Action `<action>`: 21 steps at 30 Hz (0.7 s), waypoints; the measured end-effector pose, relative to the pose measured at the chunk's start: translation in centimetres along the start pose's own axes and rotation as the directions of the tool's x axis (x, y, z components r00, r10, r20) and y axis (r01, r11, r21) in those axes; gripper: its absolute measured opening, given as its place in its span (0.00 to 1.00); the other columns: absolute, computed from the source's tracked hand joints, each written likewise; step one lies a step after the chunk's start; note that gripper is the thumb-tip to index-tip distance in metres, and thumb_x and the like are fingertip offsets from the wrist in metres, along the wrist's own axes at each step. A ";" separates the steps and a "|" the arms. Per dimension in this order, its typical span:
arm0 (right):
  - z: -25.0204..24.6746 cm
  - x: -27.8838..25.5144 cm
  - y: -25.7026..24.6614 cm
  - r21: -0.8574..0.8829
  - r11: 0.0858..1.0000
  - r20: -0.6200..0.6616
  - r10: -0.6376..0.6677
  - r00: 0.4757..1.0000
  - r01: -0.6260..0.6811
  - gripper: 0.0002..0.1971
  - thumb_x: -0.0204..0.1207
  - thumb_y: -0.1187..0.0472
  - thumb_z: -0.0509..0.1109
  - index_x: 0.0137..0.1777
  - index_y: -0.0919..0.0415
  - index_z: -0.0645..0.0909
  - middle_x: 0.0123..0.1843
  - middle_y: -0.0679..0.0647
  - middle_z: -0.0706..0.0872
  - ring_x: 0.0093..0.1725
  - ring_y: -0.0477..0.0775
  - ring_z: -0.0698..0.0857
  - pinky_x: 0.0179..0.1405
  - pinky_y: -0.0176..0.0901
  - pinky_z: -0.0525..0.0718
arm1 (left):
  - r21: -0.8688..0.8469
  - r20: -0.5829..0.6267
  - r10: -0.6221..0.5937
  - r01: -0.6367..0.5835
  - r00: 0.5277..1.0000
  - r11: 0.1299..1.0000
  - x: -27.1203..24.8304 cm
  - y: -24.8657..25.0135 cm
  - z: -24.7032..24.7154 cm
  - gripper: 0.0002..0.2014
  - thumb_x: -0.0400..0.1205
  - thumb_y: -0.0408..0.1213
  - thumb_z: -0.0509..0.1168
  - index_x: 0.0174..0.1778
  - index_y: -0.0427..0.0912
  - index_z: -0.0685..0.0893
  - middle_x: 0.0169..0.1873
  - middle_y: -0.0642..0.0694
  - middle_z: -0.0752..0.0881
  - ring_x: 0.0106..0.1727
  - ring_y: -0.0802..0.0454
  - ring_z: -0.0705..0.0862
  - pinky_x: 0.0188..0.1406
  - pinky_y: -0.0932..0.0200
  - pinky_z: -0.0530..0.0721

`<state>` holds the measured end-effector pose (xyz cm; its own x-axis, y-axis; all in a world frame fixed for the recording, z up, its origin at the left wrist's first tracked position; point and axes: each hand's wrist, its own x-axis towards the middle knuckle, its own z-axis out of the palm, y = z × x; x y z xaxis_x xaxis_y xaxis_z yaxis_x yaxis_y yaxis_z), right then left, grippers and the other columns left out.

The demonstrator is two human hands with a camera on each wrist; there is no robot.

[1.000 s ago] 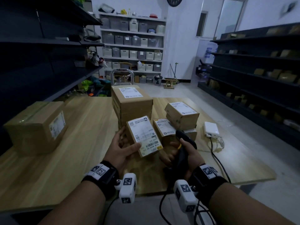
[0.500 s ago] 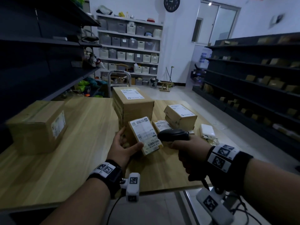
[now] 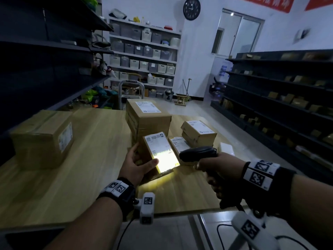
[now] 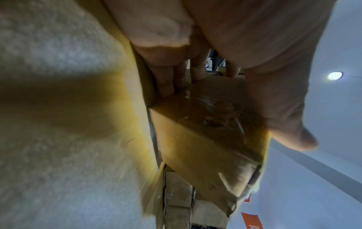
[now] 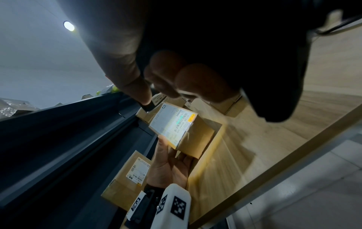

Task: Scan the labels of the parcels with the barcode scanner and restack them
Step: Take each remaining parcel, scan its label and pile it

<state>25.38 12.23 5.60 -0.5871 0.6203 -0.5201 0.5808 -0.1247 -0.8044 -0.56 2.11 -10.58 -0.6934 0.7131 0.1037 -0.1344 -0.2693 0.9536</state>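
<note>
My scanner [image 3: 198, 153] now lights the label; right hand [image 3: 219, 170] grips it, left hand [image 3: 136, 166] clasps the parcel [image 3: 160, 154] beside the tall stack [image 3: 147, 118].

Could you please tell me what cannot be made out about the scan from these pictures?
- Barcode on the held parcel: head view, washed out by the scanner light.
- Label text: right wrist view, too small and blurred.
- Scanner trigger: right hand covers it.
- Parcel's label side: left wrist view, faces away; left hand blocks.

We hold a small brown cardboard parcel [image 3: 158, 156] over the wooden table [image 3: 86, 159] | black barcode scanner [image 3: 198, 153] just right | tall cardboard box stack [image 3: 147, 120] behind.
</note>
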 end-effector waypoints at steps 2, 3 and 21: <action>0.0 0.1 0.0 0.008 1.000 0.001 -0.013 1.000 0.013 0.17 0.77 0.61 0.80 0.65 0.58 0.82 0.27 0.59 0.76 0.23 0.55 0.73 0.30 0.44 0.75 | -0.010 -0.006 0.005 -0.006 1.000 1.000 0.0 0.0 0.0 0.66 0.59 0.49 0.94 0.94 0.58 0.67 0.73 0.50 0.85 0.75 0.41 0.84 0.62 0.42 0.90; -0.1 0.2 0.0 0.010 1.000 0.003 -0.017 1.000 0.017 0.17 0.77 0.61 0.80 0.64 0.58 0.82 0.27 0.59 0.76 0.22 0.55 0.74 0.30 0.44 0.75 | -0.003 -0.006 0.010 -0.010 1.000 1.000 0.1 0.1 0.0 0.64 0.60 0.48 0.93 0.94 0.57 0.67 0.74 0.49 0.85 0.75 0.42 0.84 0.60 0.45 0.89; -0.2 -0.3 -1.6 0.142 0.988 -0.048 -0.061 0.997 0.067 0.11 0.81 0.60 0.76 0.41 0.60 0.79 0.26 0.57 0.70 0.22 0.53 0.68 0.28 0.42 0.71 | -0.075 -0.025 -0.031 0.029 0.999 0.997 0.5 -0.8 -0.2 0.75 0.45 0.57 0.97 0.92 0.62 0.70 0.76 0.49 0.87 0.76 0.38 0.87 0.69 0.25 0.91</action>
<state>24.77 12.42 7.16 -0.5937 0.6632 -0.4557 0.4540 -0.1914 -0.8702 -0.92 2.53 -11.33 -0.7060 0.7050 0.0669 -0.2075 -0.2963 0.9323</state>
